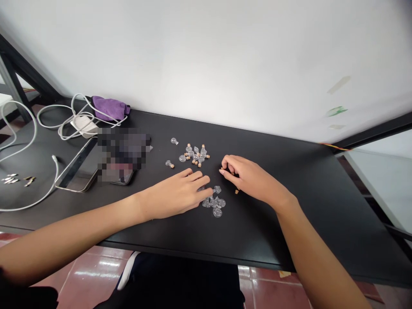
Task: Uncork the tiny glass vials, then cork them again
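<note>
My left hand (180,193) reaches over a loose group of small clear glass bottles (217,212) that show no corks. Its fingers are bent and a little apart; the thumb is hidden beneath. To the right, my right hand (246,174) has its fingers curled and the thumb close to the index finger. Anything in that pinch is too small to name. Under the right palm lies a small cork (237,192). Beyond both hands sits a cluster of corked mini bottles (196,155), with one corked bottle (170,164) and another bottle (174,140) apart to the left.
On the left of the black table (154,122) lie a tablet-like device (77,167), a phone partly blurred out, a white charger (84,125) with cable, and a purple pouch (111,108). Small metal pieces (10,178) lie at the far left. A white wall (206,64) rises behind.
</note>
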### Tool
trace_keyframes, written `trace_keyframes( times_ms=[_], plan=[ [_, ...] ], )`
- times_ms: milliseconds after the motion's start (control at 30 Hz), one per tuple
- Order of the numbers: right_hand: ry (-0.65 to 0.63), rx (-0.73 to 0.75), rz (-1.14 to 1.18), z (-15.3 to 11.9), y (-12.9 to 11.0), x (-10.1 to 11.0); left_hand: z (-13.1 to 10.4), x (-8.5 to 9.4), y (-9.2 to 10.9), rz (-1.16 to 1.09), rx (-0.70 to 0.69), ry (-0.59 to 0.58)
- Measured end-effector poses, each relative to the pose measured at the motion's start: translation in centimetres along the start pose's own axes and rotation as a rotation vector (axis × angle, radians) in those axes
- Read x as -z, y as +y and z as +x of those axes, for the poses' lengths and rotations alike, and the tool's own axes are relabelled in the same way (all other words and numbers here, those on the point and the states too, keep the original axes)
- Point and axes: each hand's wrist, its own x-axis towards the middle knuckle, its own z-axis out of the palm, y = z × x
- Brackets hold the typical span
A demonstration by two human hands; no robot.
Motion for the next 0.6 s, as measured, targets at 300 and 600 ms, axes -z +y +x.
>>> trace_keyframes(
  times_ms=[300,600],
  plan=[
    [-0.016,-0.017,0.015,-0.09,-0.13,-0.01,-0.06,0.01,0.06,0.002,-0.002,0.007],
    [-0.034,-0.026,0.028,-0.17,-0.23,0.04,-0.04,0.06,0.12,0.011,0.000,-0.026]
  ],
)
